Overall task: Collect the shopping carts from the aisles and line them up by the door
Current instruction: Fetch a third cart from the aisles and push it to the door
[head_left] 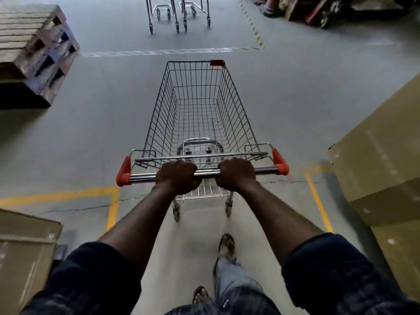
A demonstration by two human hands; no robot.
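Note:
An empty wire shopping cart (197, 110) with orange corner caps stands straight ahead of me on the grey floor. My left hand (178, 176) grips its metal handle bar (264, 171) left of centre. My right hand (236, 173) grips the same bar right of centre, fingers curled over the top. Far ahead, at the top edge, two more carts stand side by side, the left one (162, 14) and the right one (195, 11); only their lower frames and wheels show.
A stack of wooden pallets (31, 51) sits at the left. Cardboard boxes flank me: a tall one (384, 155) on the right, a low one (25, 251) at the lower left. Yellow floor lines (318, 201) and a white line (159, 52) mark the floor. Clutter (329, 10) fills the far right.

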